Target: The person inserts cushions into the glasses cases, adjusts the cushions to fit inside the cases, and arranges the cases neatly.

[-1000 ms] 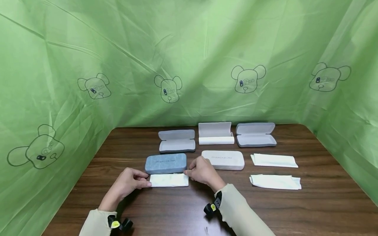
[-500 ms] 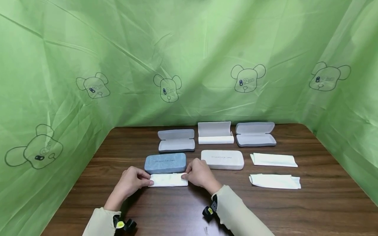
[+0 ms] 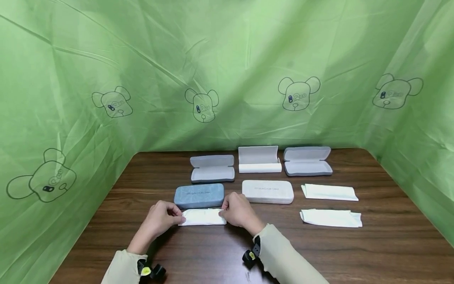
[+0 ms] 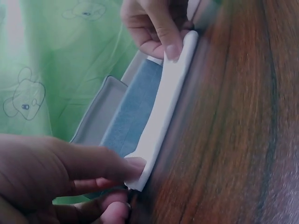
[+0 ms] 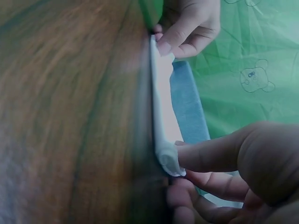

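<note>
A folded white cloth (image 3: 202,217) lies in front of the closed blue glasses case (image 3: 199,196). My left hand (image 3: 158,219) pinches its left end, thumb on top and fingers at the underside. At the other end, my right hand (image 3: 239,210) pinches the cloth in the same way. The right wrist view shows the right thumb pressed on the rolled-looking end of the cloth (image 5: 164,107). In the left wrist view, the strip of cloth (image 4: 167,95) stretches between both hands, alongside the blue case (image 4: 135,107).
A closed whitish glasses case (image 3: 267,192) stands right of the blue one. Behind are three open cases: grey (image 3: 213,173), white (image 3: 259,168) and grey (image 3: 307,167). Two folded white cloths (image 3: 330,192) lie at the right. A green curtain (image 3: 227,71) encloses the table.
My left hand has moved slightly right, its thumb now further onto the cloth's left end. My right thumb has shifted a little inward and toward me, onto the right end.
</note>
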`<move>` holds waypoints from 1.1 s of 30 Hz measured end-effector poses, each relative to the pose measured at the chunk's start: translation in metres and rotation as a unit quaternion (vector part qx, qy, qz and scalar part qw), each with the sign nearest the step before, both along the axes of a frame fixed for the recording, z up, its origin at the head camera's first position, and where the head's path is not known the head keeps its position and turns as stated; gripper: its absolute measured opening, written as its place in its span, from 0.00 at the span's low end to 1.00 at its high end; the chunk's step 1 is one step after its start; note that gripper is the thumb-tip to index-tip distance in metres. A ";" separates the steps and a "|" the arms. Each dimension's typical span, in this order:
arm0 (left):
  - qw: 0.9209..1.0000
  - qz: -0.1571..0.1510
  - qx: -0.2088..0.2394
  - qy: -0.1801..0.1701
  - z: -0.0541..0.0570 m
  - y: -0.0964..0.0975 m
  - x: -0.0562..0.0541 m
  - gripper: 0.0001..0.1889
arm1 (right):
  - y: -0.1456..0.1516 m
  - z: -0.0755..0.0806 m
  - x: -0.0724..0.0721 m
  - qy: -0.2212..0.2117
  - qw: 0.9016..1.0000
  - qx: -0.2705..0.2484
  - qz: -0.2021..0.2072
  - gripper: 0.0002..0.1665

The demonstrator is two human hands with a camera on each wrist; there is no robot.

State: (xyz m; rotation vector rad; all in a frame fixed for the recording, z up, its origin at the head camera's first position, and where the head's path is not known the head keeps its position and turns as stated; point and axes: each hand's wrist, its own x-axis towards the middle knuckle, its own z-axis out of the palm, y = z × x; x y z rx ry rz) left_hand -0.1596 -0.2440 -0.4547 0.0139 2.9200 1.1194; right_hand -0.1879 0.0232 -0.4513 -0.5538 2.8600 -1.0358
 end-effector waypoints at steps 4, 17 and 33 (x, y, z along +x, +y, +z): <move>0.998 0.001 0.065 -0.021 0.000 -0.001 0.001 0.09 | 0.003 0.001 0.000 0.004 1.000 -0.020 0.009 0.16; 0.979 -0.009 0.195 -0.061 0.011 0.001 0.002 0.16 | 0.009 0.012 0.001 -0.026 0.998 -0.063 0.002 0.12; 0.985 -0.028 0.171 -0.024 0.035 0.014 -0.016 0.10 | 0.021 0.038 -0.011 -0.028 0.994 -0.104 -0.003 0.07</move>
